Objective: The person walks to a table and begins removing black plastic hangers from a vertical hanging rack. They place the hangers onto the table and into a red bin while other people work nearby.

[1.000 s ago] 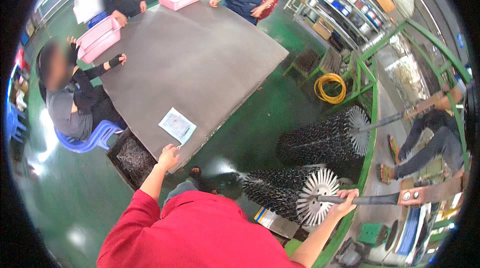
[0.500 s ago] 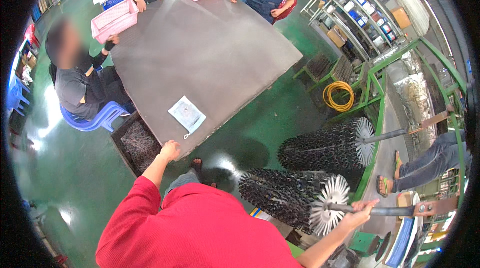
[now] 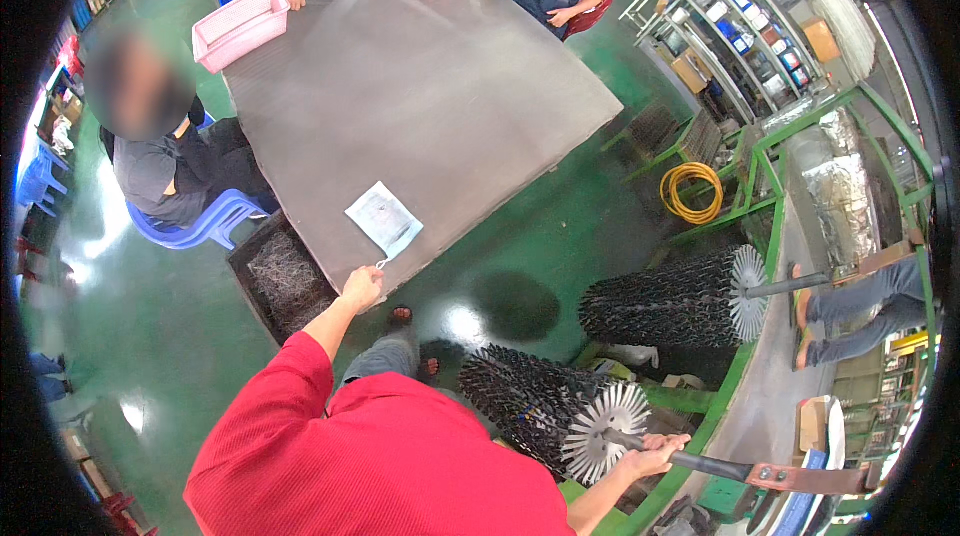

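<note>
My right hand [image 3: 655,455] is closed around the dark metal shaft [image 3: 712,466] of the nearer cylinder. That cylinder [image 3: 530,401] carries rows of small black pieces and ends in a white spoked disc [image 3: 607,431]. At the near corner of the grey table [image 3: 450,86], my left hand [image 3: 362,286] has its fingers drawn together at the white cord loop of a light blue flat pouch [image 3: 385,220]. The fingers partly hide the loop. A second black cylinder [image 3: 665,301], with its own white disc, lies beyond the first.
Pink baskets [image 3: 240,28] stand on the table, with people seated or standing round it. A dark bin of wiry scrap [image 3: 285,276] sits against its left side. To the right are a green metal frame [image 3: 775,226], a coiled yellow hose [image 3: 691,193] and a person's legs [image 3: 865,311].
My left hand has moved up to the pouch's cord. The nearer cylinder has swung left and toward me, with my right hand still on its shaft.
</note>
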`<state>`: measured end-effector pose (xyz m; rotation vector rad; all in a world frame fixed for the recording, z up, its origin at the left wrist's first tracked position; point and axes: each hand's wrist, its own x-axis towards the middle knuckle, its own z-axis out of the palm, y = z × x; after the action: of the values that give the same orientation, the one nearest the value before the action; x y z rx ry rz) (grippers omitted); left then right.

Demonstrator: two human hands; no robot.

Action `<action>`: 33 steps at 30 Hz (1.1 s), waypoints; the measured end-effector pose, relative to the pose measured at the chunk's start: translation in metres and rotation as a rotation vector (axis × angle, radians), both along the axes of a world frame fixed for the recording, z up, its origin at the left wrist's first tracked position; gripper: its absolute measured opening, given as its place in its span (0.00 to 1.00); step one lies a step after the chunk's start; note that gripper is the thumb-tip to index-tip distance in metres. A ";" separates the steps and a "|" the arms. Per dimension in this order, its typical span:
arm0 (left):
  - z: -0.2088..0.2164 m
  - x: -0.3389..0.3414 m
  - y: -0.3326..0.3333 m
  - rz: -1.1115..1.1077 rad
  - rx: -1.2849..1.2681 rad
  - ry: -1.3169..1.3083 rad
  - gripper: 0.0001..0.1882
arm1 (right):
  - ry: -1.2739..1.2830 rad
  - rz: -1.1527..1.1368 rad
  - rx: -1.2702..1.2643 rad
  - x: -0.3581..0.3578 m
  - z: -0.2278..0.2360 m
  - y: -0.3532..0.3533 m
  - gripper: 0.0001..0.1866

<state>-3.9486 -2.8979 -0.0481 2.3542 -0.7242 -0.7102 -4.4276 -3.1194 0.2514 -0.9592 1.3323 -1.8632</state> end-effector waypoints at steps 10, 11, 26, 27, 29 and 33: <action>-0.017 0.041 -0.050 0.735 -0.031 0.248 0.30 | 0.232 0.270 -0.054 0.055 -0.047 -0.009 0.20; -0.023 0.047 -0.056 0.797 -0.021 0.252 0.31 | 0.187 0.338 -0.048 0.067 -0.046 -0.015 0.18; -0.006 0.096 -0.088 1.096 -0.247 0.619 0.24 | 0.219 0.822 -0.033 0.287 0.030 -0.193 0.19; 0.002 0.097 -0.091 1.115 -0.249 0.626 0.22 | 0.232 0.830 -0.067 0.300 0.046 -0.204 0.20; -0.033 0.101 -0.089 1.135 -0.340 0.651 0.21 | 0.200 0.885 -0.088 0.320 0.084 -0.221 0.20; -0.026 0.120 -0.104 1.205 -0.514 0.698 0.22 | 0.148 0.845 -0.107 0.342 0.161 -0.248 0.20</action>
<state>-3.8287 -3.0019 -0.0743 1.4692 0.7093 -0.5806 -4.0856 -3.3679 0.4127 -1.4506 0.7109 -1.2244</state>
